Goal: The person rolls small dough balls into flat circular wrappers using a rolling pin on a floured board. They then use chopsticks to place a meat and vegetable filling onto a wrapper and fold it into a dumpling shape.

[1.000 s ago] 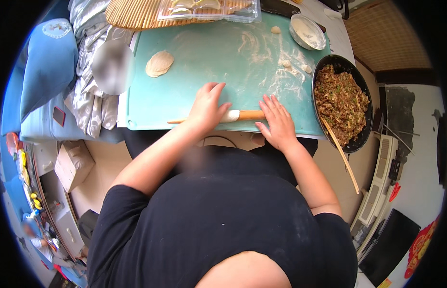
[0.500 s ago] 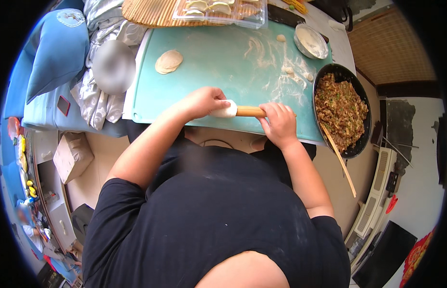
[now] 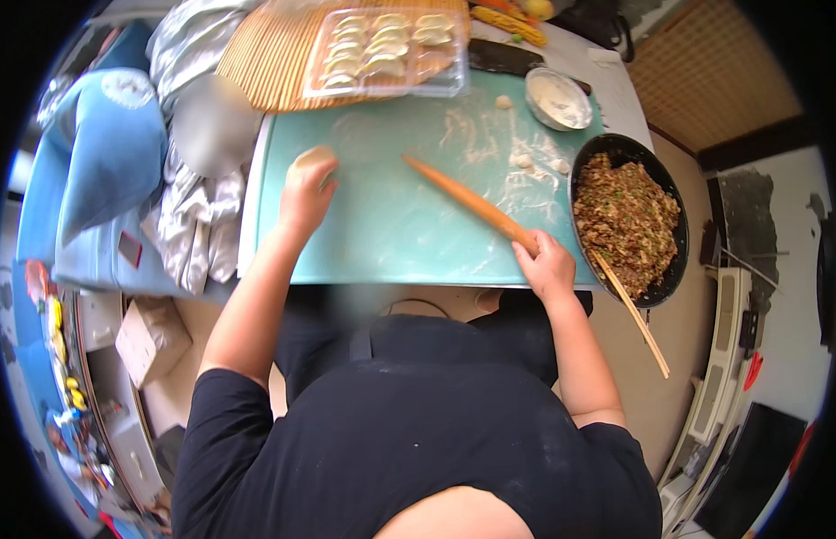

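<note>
My left hand is at the left part of the green mat. Its fingers are closed at a pale round dumpling wrapper, right where the stack of wrappers lies; the hand covers most of that stack. My right hand grips the near end of a wooden rolling pin. The pin slants away to the far left, its tapered tip over the mat's middle. Small dough pieces lie among streaks of flour at the mat's right.
A black pan of minced filling stands at the right, chopsticks jutting over its near edge. Behind are a flour bowl, a dark cleaver, and a clear tray of dumplings on a woven mat.
My left hand has left the rolling pin and carried a wrapper left to the stack. My right hand still holds the pin, now swung to a slant. The view has shifted slightly.
</note>
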Available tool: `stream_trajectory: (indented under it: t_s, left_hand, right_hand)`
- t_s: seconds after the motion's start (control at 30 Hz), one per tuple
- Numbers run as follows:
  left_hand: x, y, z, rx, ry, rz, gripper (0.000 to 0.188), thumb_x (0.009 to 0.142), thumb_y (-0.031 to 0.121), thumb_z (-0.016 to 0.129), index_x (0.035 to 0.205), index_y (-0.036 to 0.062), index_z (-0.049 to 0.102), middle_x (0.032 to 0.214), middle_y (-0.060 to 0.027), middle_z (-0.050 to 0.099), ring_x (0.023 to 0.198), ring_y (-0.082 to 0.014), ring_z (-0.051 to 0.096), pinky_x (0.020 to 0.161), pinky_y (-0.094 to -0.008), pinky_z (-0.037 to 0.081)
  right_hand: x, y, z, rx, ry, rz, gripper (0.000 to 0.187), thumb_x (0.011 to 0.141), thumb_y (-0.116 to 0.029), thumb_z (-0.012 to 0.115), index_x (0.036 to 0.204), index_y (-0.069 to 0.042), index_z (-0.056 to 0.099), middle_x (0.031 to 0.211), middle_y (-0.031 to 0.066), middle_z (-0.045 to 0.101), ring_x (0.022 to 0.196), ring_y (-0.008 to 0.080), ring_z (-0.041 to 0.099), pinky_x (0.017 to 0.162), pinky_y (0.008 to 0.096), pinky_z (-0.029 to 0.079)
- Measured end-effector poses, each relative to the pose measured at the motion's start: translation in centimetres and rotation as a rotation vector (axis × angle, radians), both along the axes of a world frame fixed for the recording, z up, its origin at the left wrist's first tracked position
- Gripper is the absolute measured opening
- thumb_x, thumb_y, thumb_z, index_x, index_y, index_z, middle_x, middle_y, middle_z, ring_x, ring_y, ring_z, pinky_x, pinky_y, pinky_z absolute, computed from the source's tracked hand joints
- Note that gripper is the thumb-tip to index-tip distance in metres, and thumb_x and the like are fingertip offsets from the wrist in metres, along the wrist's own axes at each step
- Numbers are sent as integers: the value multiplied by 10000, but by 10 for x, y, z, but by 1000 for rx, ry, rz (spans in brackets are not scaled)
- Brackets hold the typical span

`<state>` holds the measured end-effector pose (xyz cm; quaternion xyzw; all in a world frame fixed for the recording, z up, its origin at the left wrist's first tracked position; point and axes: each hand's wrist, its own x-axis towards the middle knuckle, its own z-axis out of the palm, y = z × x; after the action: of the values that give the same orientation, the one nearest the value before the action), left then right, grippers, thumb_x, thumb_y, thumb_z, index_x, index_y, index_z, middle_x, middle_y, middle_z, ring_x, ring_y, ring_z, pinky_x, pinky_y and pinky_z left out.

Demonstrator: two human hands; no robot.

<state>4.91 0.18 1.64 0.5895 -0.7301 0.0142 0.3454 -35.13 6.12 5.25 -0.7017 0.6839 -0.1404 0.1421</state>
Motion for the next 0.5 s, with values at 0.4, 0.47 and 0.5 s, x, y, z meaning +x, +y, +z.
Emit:
stream_trajectory:
  t_s: [0.4,0.47,0.5]
  left_hand:
    - [-189,-123,41,466,77,-435,377,868,199,581,1235,125,539,1224,-186,541,1087,-323,545,900,-397,442]
    - [-223,-145,31,397,-43,-392,454,851,178,580,1285,117,463,1310,-198,453,1188,-353,451,960,-430,400]
    - [-236,-157,24,363,-104,-368,495,843,168,579,1311,113,426,1353,-204,409,1238,-368,403,990,-446,380]
  right_hand:
    - [-34,5,-41,-409,-13,188,273,566,-204,747,677,-118,512,657,67,525,649,283,548,554,394,452]
    - [-35,4,-40,-411,-15,198,286,574,-211,747,669,-116,494,664,68,513,665,276,546,561,386,460]
    - [-36,4,-41,-400,-17,198,290,576,-213,746,669,-116,489,669,67,511,670,273,546,562,386,460]
